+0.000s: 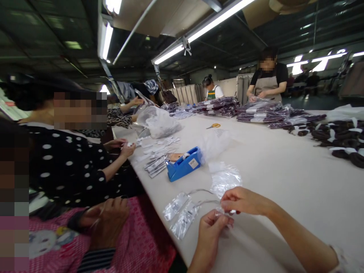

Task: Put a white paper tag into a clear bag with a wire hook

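Observation:
Close together over the near table edge, both my hands are closed on a piece of clear plastic [227, 223]. My left hand [209, 231] pinches it from below, thumb against fingers. The fingertips of my right hand [240, 201] meet it from the upper right; part of it is hidden between them. Left of my hands lie two white tags in clear sleeves [184, 220], with thin cords [203, 191] running toward my fingers. Just beyond is a stack of clear plastic bags [226, 178]. A blue tape dispenser [184, 165] stands farther back.
Bundles of tags [156, 165] lie by the dispenser. Yellow-handled scissors [215, 125] and a crumpled white bag [159, 121] are farther off. Dark wrapped bundles [261, 112] line the far side. Co-workers sit close on the left; another person [267, 83] stands across the table [273, 155].

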Demonstrator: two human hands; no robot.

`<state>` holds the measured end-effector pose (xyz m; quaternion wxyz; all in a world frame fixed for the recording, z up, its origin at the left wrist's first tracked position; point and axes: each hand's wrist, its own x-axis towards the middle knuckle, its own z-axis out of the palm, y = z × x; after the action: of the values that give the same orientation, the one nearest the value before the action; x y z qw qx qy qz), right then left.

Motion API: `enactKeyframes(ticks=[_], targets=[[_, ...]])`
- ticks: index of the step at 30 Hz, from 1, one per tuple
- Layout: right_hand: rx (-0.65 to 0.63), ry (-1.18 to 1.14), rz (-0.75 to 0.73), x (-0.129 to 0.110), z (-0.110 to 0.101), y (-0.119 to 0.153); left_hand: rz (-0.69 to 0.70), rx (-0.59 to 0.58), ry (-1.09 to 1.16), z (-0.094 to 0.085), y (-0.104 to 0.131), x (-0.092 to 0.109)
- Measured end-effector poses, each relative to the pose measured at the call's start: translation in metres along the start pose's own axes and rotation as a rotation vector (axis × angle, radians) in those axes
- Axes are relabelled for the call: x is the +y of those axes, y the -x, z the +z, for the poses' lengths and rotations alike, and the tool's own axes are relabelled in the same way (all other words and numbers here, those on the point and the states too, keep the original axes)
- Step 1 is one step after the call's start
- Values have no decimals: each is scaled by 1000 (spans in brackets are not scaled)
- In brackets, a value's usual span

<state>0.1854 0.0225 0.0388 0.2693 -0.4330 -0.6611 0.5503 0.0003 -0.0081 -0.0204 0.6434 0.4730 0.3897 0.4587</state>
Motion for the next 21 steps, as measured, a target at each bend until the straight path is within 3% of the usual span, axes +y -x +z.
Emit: enactKeyframes(ticks=[4, 13, 21], targets=[[-30, 58, -11, -5, 7, -1, 14, -11, -6, -2, 0, -1], [145, 284, -75, -14, 11, 5, 45, 39, -64, 6, -1, -3], [269, 299, -60, -22, -7, 8, -5, 94, -54, 9, -1, 1]])
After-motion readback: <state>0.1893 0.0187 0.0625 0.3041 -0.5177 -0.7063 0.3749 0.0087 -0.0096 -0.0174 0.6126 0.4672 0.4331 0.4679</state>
